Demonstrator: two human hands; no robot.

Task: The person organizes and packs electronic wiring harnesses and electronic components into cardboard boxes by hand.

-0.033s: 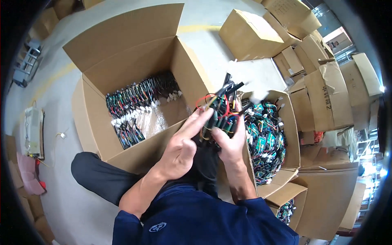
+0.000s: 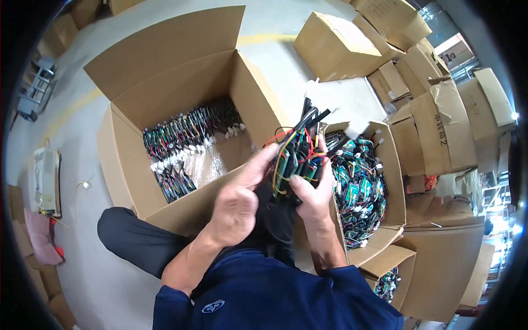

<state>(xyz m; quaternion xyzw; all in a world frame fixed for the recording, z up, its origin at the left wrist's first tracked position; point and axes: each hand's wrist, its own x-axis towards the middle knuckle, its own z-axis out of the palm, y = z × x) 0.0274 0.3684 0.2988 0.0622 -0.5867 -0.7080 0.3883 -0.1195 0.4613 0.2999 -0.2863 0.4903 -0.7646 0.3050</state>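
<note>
A bundle of green circuit boards with coloured wires and black leads (image 2: 297,162) is held upright above my lap. My right hand (image 2: 314,197) is closed around its lower right side, the thumb pressed across the front. My left hand (image 2: 239,203) lies along the bundle's left side with fingers stretched out and the thumb apart; its fingertips are partly hidden and slightly blurred. White connectors (image 2: 356,130) stick out at the top right of the bundle. In front of me, a large open carton (image 2: 176,80) holds rows of wired boards (image 2: 179,132) laid side by side.
At my right an open carton (image 2: 395,170) is filled with loose wired boards (image 2: 360,192). A smaller carton (image 2: 404,275) with similar boards stands nearer. Stacked cartons (image 2: 429,126) line the right side. A white device (image 2: 48,173) and pink material (image 2: 41,236) lie at far left.
My left hand has shifted slightly left and down along the bundle, showing more of the boards. The white connector at the top right has swung a little to the right.
</note>
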